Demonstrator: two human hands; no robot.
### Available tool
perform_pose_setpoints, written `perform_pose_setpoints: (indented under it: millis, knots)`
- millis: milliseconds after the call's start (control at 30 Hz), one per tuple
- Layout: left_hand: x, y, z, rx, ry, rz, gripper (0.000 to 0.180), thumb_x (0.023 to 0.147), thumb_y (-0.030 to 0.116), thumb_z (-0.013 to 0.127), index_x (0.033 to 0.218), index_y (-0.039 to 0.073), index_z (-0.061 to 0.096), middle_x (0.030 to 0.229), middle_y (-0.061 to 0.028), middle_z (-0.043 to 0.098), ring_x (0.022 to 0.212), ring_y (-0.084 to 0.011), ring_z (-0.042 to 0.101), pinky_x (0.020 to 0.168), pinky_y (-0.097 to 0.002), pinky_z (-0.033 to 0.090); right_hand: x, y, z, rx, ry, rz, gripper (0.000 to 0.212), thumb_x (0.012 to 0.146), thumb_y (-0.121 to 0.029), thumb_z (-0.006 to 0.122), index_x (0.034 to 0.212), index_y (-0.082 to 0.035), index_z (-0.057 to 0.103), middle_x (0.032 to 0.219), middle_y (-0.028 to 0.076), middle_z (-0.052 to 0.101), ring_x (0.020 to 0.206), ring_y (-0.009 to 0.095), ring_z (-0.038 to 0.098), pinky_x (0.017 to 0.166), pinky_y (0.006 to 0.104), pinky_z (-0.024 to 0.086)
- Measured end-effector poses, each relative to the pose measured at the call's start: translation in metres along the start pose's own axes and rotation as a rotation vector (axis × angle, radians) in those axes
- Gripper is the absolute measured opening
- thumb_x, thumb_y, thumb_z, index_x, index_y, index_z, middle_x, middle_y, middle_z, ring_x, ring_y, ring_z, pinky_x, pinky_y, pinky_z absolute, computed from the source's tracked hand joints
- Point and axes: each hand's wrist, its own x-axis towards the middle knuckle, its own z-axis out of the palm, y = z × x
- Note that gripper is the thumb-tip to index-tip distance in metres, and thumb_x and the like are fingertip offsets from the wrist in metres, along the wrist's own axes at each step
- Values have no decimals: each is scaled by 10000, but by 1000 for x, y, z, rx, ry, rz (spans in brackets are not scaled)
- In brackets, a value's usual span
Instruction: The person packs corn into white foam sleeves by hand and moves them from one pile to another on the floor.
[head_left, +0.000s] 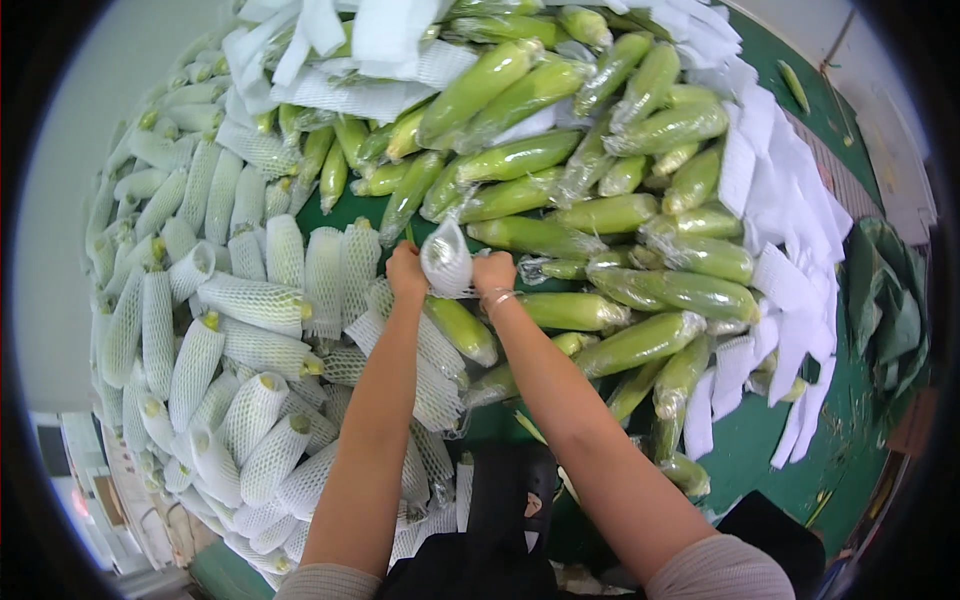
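Note:
Between my two hands is a white foam net sleeve (pixel 447 262), stretched wide at its near end, with clear plastic film gathered above it. My left hand (pixel 406 270) is closed on the sleeve's left side. On the opposite side, my right hand (pixel 493 273) grips its edge with bent fingers. Whatever lies inside the sleeve is mostly hidden. Just below my hands lies a green corn cob (pixel 460 332) in film. Plastic-wrapped corn cobs (pixel 665 290) in green husks are heaped to the right of and beyond my hands.
On the left, a large pile of corn cobs in foam net sleeves (pixel 255 410) reaches toward me. Flat white foam sleeves (pixel 790 190) lie along the right, with more sleeves (pixel 385 40) at the far side. A dark green bag (pixel 885 300) sits on the green surface (pixel 790 500) at far right.

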Motion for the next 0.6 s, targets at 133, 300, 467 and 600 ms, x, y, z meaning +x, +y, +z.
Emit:
perform_pose_setpoints:
  millis: [133,300,467,600]
  knots:
    - [24,-4,12,-965,-200,-147,370,936,370,430,1022,53,599,936,-38,622,848,-165,571,792,-343,456,-17,-11,-23,373,-462,-11,340,796,-295,512,693,4,636,633,130,610,516,233,594,490,384,460]
    - [-80,64,-150,-975,-753,-120,635,907,519,406,1275,2,445,1173,-107,554,1050,-188,545,906,-328,433,-135,-47,-147,205,-1004,94,444,887,-352,439,735,31,605,669,129,641,568,220,607,495,314,479]
    - [-177,-3,-254,-670,-780,-313,1036,481,322,742,1339,-83,324,1276,-173,470,1170,-272,459,1007,-346,322,-143,-10,-357,-226,129,-623,220,711,-50,587,924,5,584,763,177,609,732,315,610,660,391,492]
    - [-215,-44,-355,-199,-1196,-374,1023,461,201,856,1334,-6,364,1208,-115,526,1154,-234,469,987,-342,329,-88,60,-449,-931,444,-584,663,610,-84,709,1218,-74,445,1019,171,519,927,369,481,793,426,425]
